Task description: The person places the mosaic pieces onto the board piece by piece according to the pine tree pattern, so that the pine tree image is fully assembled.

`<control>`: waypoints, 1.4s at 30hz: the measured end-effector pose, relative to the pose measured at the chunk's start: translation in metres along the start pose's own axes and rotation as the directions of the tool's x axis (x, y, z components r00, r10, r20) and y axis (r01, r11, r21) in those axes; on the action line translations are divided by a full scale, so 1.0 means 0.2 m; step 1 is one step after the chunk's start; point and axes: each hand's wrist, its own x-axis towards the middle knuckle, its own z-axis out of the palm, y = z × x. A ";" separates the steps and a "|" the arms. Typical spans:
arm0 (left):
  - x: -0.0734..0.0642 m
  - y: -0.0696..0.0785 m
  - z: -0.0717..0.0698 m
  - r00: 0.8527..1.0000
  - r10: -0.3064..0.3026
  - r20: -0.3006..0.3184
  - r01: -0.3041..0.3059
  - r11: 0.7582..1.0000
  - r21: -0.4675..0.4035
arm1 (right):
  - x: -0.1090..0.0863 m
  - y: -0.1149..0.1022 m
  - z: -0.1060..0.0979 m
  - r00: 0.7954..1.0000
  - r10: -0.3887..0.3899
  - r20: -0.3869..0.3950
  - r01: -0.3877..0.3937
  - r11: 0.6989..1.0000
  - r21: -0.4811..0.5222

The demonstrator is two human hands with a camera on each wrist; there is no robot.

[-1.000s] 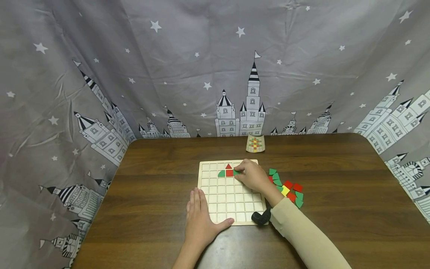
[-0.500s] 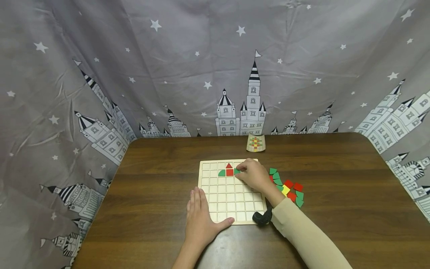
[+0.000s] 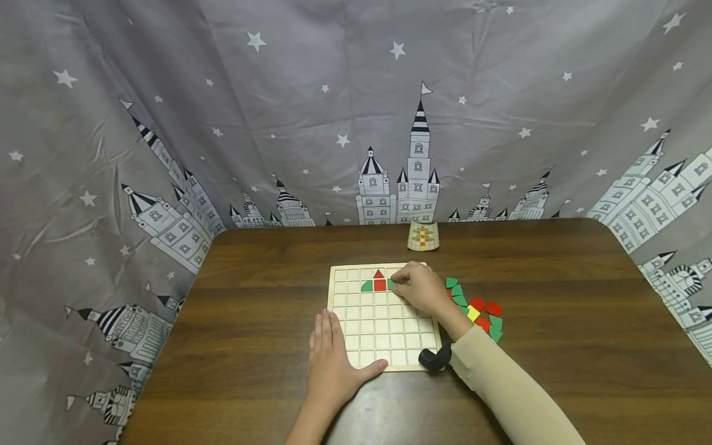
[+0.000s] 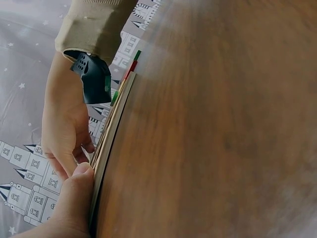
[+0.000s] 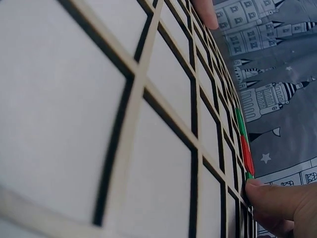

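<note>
A square wooden grid board [image 3: 382,324] lies on the table. My left hand [image 3: 332,374] rests along its left side, fingers straight and thumb stretched over the front edge; that thumb [image 4: 81,171] also shows at the board's edge in the left wrist view. With thumb and fingers, my right hand [image 3: 421,288] pinches a green quarter-circle tile [image 3: 391,283] at a cell in the second row. To its left sits a red square tile [image 3: 379,285], then another green quarter-circle tile [image 3: 367,286]. A red triangle tile [image 3: 379,274] stands above the square. My right fingers partly hide the pinched tile.
Several loose red, green and yellow tiles [image 3: 477,305] lie right of the board, some behind my right forearm. A pattern card [image 3: 423,237] lies at the table's back edge. The black wrist camera [image 3: 434,358] hangs over the board's front right corner. A castle-print curtain [image 3: 311,123] is behind.
My right fingertips have shifted slightly to the right at the green tile, and a little more of it shows. My left hand has stayed in place.
</note>
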 end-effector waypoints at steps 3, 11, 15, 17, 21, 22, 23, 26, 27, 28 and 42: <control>0.00 0.00 0.00 1.000 0.002 -0.010 -0.002 1.000 -0.001 | 0.00 0.00 0.00 1.000 -0.001 -0.001 0.001 1.000 0.003; 0.00 0.00 0.00 1.000 0.002 -0.007 -0.002 1.000 -0.002 | 0.00 -0.01 -0.01 1.000 -0.007 0.004 0.007 1.000 0.006; 0.00 0.00 0.00 1.000 -0.005 0.016 0.005 1.000 0.002 | 0.00 -0.01 -0.01 1.000 -0.007 0.009 0.007 1.000 0.003; 0.00 0.00 0.00 1.000 -0.007 0.022 0.007 1.000 0.004 | 0.00 -0.01 -0.01 1.000 -0.004 0.010 0.004 1.000 0.005; 0.00 0.00 -0.01 1.000 -0.013 0.027 0.013 1.000 -0.002 | -0.01 0.00 -0.01 1.000 0.001 0.004 -0.001 1.000 -0.002; 0.00 0.00 -0.01 0.999 -0.017 0.032 0.017 1.000 -0.002 | -0.01 0.00 -0.01 1.000 0.004 0.002 -0.004 1.000 -0.006; 0.00 0.00 -0.01 0.999 -0.021 0.036 0.021 1.000 -0.004 | -0.01 0.00 -0.01 1.000 0.001 0.000 -0.001 1.000 -0.013; 0.00 0.00 0.00 0.999 -0.023 0.030 0.023 1.000 -0.007 | -0.03 0.00 -0.03 1.000 -0.002 -0.005 0.002 0.999 -0.034; -0.01 0.00 0.00 0.999 -0.022 0.028 0.022 1.000 -0.007 | -0.03 0.00 -0.03 1.000 -0.010 -0.007 0.010 0.999 -0.041; -0.01 0.00 0.00 0.999 -0.022 0.026 0.022 1.000 -0.008 | -0.04 0.01 -0.04 1.000 -0.021 -0.010 0.020 0.999 -0.047; 0.00 0.00 -0.01 1.000 -0.018 0.021 0.019 1.000 -0.017 | -0.14 0.27 -0.33 0.993 0.074 -0.088 -0.086 0.986 -0.143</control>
